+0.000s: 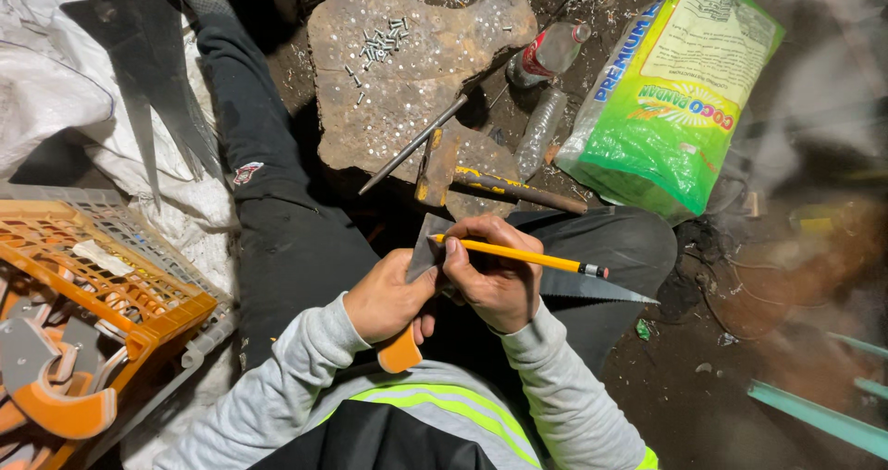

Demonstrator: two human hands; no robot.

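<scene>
Gripping a hand saw [555,285] across the lap: left hand [388,296] closed around the blade's heel, just above the orange handle [400,350]; right hand [495,280] pinched shut on a yellow pencil [518,254], tip touching the blade near the handle end. Blade runs out to the right of the hands, toothed edge down, point well beyond the knee.

Handling, judged: saw looks light, blade thin steel, stiff along its length but springy sideways; teeth sharp. Best held at the handle or flat of the blade by the heel, away fr. the teeth. Pencil light, rigid, no issue.

Just ahead of the hands: hammer [481,181] w/ rusty head resting on a worn wood block [407,72]; steel rod [412,144] lying across same block; small pile of screws [381,43] on its far part. Right of block: two plastic bottles [546,58] on the floor, green-and-white sack [671,91] beyond them. Left of the hands: orange crate [102,276] w/ more orange handles, bare saw blades [157,91] on white sheeting further off. Floor [684,396] dark, littered w/ shavings.
</scene>
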